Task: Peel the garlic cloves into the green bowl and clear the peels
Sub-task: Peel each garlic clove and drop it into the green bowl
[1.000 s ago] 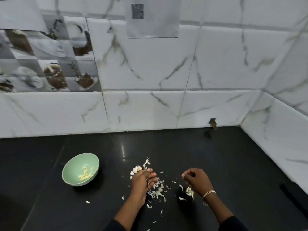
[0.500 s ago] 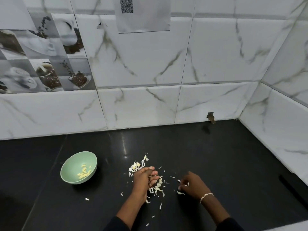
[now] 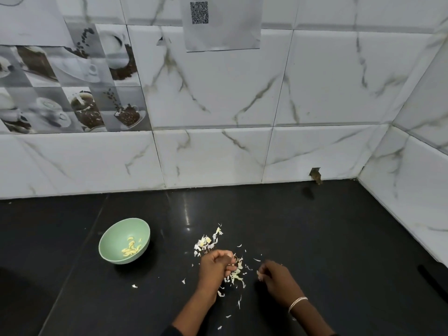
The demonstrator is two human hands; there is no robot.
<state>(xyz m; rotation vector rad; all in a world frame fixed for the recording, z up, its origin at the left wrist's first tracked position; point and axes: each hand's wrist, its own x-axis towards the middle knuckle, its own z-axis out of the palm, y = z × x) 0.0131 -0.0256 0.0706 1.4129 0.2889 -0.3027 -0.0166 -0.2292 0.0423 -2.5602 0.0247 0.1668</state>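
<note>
A green bowl (image 3: 114,238) stands on the black counter, left of my hands, with several peeled garlic cloves (image 3: 131,248) inside. Thin white garlic peels (image 3: 208,241) lie scattered in a loose heap around and between my hands. My left hand (image 3: 215,267) rests on the counter with fingers curled around a bunch of peels. My right hand (image 3: 278,280) lies knuckles up to the right, its fingertips pinching peels at the counter surface.
The black counter (image 3: 315,238) meets white marble-tiled walls at the back and right. Stray peel bits (image 3: 134,286) lie left of and below my hands. A small hole in the tile (image 3: 316,174) shows at the back right.
My right hand has dropped to the counter and moved over the peels that lay beside it, gathering them. My left hand stays curled on the heap.
</note>
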